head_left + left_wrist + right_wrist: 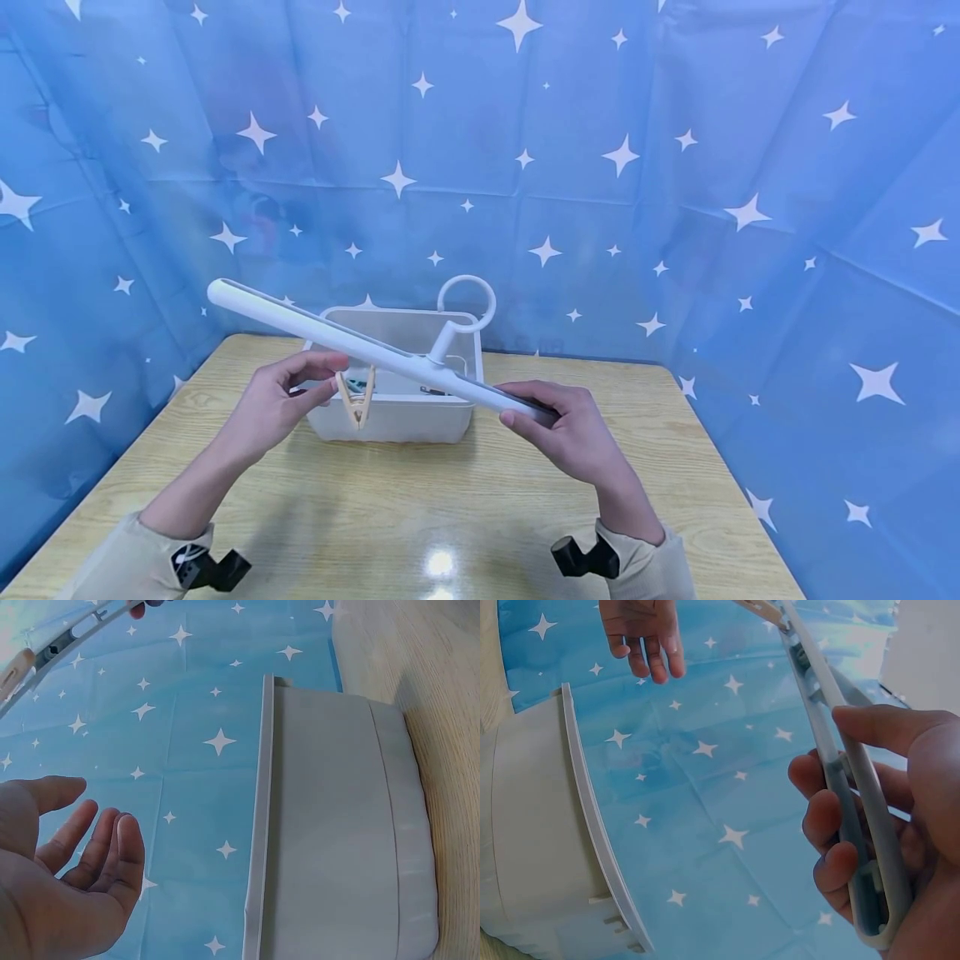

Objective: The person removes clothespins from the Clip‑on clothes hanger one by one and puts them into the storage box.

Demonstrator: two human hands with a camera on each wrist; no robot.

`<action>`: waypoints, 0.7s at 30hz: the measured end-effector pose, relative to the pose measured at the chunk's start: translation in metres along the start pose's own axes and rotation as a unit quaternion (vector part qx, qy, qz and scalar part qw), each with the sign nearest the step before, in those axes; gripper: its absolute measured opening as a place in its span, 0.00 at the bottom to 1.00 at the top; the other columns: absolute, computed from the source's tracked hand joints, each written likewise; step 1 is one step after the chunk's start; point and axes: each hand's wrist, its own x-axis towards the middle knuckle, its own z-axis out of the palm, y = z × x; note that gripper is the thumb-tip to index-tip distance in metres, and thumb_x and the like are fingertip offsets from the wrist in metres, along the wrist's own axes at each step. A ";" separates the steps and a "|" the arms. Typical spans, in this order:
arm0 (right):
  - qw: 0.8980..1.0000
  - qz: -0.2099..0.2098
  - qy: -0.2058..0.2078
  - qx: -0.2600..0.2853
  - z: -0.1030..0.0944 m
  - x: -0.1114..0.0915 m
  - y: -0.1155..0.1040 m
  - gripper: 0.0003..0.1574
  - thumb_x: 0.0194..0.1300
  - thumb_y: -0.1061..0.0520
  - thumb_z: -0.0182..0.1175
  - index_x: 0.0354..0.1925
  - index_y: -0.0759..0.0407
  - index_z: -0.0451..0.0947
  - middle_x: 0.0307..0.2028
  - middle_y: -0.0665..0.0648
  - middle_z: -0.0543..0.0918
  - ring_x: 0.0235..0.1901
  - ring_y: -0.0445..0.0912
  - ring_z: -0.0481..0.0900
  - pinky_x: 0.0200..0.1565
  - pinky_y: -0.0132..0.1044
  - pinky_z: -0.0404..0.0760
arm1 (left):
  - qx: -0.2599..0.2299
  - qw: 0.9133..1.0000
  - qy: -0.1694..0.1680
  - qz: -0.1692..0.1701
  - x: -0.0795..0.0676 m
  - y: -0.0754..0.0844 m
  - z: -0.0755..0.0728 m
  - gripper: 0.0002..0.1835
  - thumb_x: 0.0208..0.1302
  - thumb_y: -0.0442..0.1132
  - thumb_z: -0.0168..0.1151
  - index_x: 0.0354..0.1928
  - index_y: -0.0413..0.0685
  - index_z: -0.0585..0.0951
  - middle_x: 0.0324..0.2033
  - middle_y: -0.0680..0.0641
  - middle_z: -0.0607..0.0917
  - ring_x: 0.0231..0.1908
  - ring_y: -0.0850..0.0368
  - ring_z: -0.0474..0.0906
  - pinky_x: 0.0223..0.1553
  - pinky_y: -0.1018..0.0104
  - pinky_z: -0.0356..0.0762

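A white plastic hanger [330,337] is held up at a slant, its hook [480,287] pointing upward. My right hand [558,425] grips its lower right end; in the right wrist view my right fingers [826,817] curl round the hanger's bar [859,780]. A wooden clothespin [357,400] hangs from the hanger's left half, and in the left wrist view the clothespin [16,673] sits against the bar. My left hand [288,396] is beside the clothespin. Both wrist views show the left hand [82,877] apart from clothespin and hanger, fingers loosely bent, holding nothing.
Behind the hanger a white bin [390,421] stands on the wooden table [420,500], with a few small items, one of them green, partly visible inside. A blue curtain [570,208] with white stars surrounds the table's back and sides.
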 end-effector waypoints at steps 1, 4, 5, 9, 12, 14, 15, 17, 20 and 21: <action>1.000 0.001 -0.001 0.000 0.000 0.000 0.000 0.18 0.67 0.58 0.66 0.55 0.52 0.84 0.37 0.54 0.86 0.25 0.37 0.76 0.25 0.31 0.75 | -0.004 1.000 -0.002 0.002 -0.001 0.001 0.000 0.18 0.73 0.45 0.59 0.61 0.51 0.79 0.48 0.48 0.84 0.44 0.66 0.83 0.44 0.67 0.84; 1.000 0.004 -0.001 -0.002 0.000 0.000 -0.001 0.18 0.67 0.58 0.66 0.55 0.52 0.83 0.38 0.54 0.86 0.25 0.37 0.76 0.26 0.31 0.76 | -0.013 1.000 -0.009 0.005 -0.002 0.003 0.001 0.17 0.73 0.45 0.59 0.60 0.51 0.79 0.47 0.50 0.84 0.42 0.64 0.83 0.41 0.67 0.83; 1.000 0.005 -0.001 -0.002 0.000 0.000 -0.001 0.18 0.67 0.58 0.66 0.55 0.52 0.83 0.38 0.54 0.86 0.25 0.37 0.76 0.26 0.31 0.76 | -0.015 1.000 -0.011 0.006 -0.002 0.004 0.001 0.17 0.73 0.45 0.59 0.61 0.51 0.80 0.47 0.50 0.84 0.41 0.63 0.83 0.40 0.67 0.82; 1.000 0.006 0.000 -0.004 0.000 0.000 0.000 0.18 0.67 0.58 0.66 0.55 0.52 0.83 0.37 0.54 0.86 0.25 0.37 0.76 0.26 0.31 0.76 | -0.022 0.999 -0.020 0.012 -0.004 0.007 0.001 0.16 0.74 0.44 0.58 0.60 0.53 0.80 0.45 0.52 0.84 0.39 0.59 0.84 0.39 0.65 0.81; 1.000 0.006 0.001 -0.005 0.000 0.000 0.000 0.18 0.66 0.58 0.66 0.55 0.52 0.83 0.37 0.54 0.86 0.24 0.37 0.76 0.25 0.31 0.75 | -0.027 0.999 -0.024 0.021 -0.005 0.009 0.001 0.15 0.74 0.43 0.58 0.59 0.52 0.81 0.47 0.57 0.84 0.39 0.59 0.84 0.40 0.65 0.82; 1.000 0.007 0.001 -0.005 0.000 0.000 0.001 0.18 0.66 0.58 0.66 0.55 0.52 0.83 0.37 0.53 0.86 0.24 0.37 0.75 0.25 0.31 0.75 | -0.029 0.999 -0.025 0.024 -0.005 0.011 0.002 0.15 0.74 0.43 0.58 0.58 0.52 0.81 0.51 0.57 0.84 0.39 0.58 0.84 0.41 0.65 0.82; 1.000 0.007 0.001 -0.005 0.000 0.000 0.001 0.18 0.66 0.58 0.66 0.55 0.52 0.84 0.36 0.53 0.86 0.24 0.37 0.75 0.25 0.31 0.75 | -0.029 0.999 -0.026 0.025 -0.006 0.012 0.002 0.15 0.74 0.42 0.58 0.58 0.52 0.81 0.53 0.57 0.84 0.39 0.58 0.84 0.40 0.65 0.82; 1.000 0.008 0.001 -0.002 0.000 0.000 0.001 0.18 0.66 0.58 0.66 0.55 0.52 0.84 0.36 0.53 0.86 0.24 0.37 0.75 0.25 0.31 0.75 | -0.030 0.999 -0.027 0.026 -0.007 0.013 0.002 0.14 0.74 0.42 0.58 0.58 0.51 0.81 0.55 0.55 0.84 0.39 0.58 0.84 0.41 0.65 0.82; 1.000 0.008 0.000 0.001 0.000 0.000 0.001 0.18 0.67 0.58 0.66 0.55 0.51 0.84 0.36 0.53 0.85 0.24 0.37 0.75 0.25 0.31 0.75 | -0.028 0.999 -0.028 0.020 -0.008 0.016 0.001 0.13 0.74 0.43 0.57 0.57 0.53 0.82 0.55 0.54 0.84 0.39 0.58 0.84 0.40 0.65 0.82; 1.000 0.009 0.000 0.002 0.000 0.000 0.001 0.18 0.67 0.58 0.66 0.55 0.51 0.84 0.36 0.53 0.85 0.24 0.37 0.75 0.25 0.31 0.75 | -0.029 0.999 -0.030 0.020 -0.008 0.017 0.002 0.13 0.74 0.43 0.57 0.57 0.53 0.82 0.54 0.55 0.84 0.39 0.58 0.84 0.40 0.65 0.81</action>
